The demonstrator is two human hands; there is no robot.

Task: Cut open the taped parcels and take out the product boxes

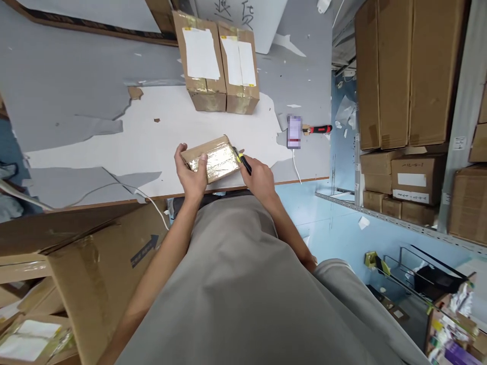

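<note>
A small cardboard box wrapped in shiny clear tape is tilted above the front edge of the table. My left hand grips its left end, thumb on top and fingers around the far side. In my right hand is a black and yellow utility knife, its front end against the right end of the box. The blade itself is too small to make out. Beyond the small box, two taped cardboard boxes with blank-looking white labels stand side by side on the table.
A phone with a white cable and a red-black handled tool lie on the right of the worn table. A large open carton stands below left. Shelves with stacked cartons rise at the right.
</note>
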